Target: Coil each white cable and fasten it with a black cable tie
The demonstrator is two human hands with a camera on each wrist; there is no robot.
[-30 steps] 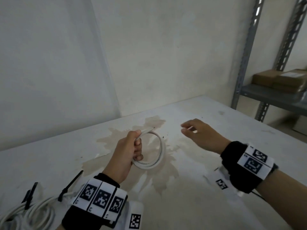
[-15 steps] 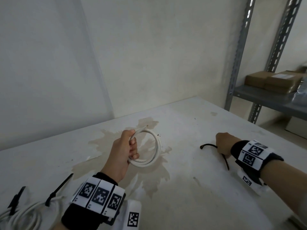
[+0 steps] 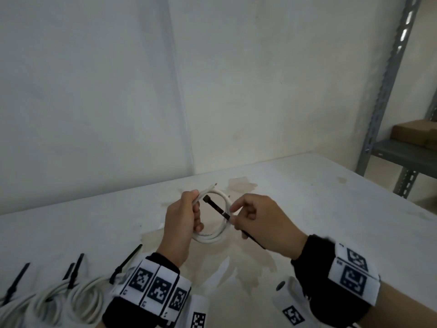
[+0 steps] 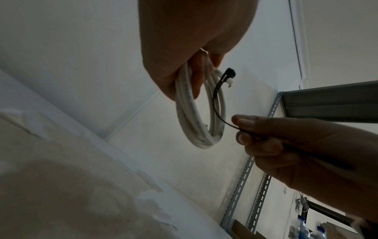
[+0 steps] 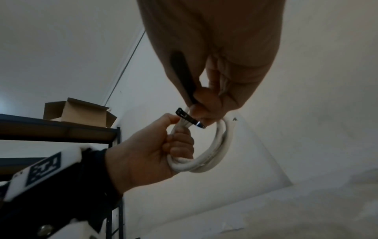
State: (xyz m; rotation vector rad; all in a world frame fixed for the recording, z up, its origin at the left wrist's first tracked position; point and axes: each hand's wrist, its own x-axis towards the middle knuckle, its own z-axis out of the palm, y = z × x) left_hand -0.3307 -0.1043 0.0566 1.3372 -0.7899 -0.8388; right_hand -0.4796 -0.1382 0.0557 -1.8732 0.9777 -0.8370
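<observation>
My left hand grips one side of a coiled white cable, holding the coil upright above the stained table. My right hand pinches a black cable tie between thumb and forefinger. The tie's head points up-left through the coil's opening, close to my left fingers. The left wrist view shows the tie lying against the coil, with the right hand pinching its strap. In the right wrist view the tie crosses the coil beside the left hand.
Several coiled white cables with black ties sticking up lie at the lower left of the table. A grey metal shelf with cardboard boxes stands at the right. A plain wall is close behind the table.
My right hand took hold of a black cable tie on the table at the right and carried it left to the coil. The left hand kept holding the coil.
</observation>
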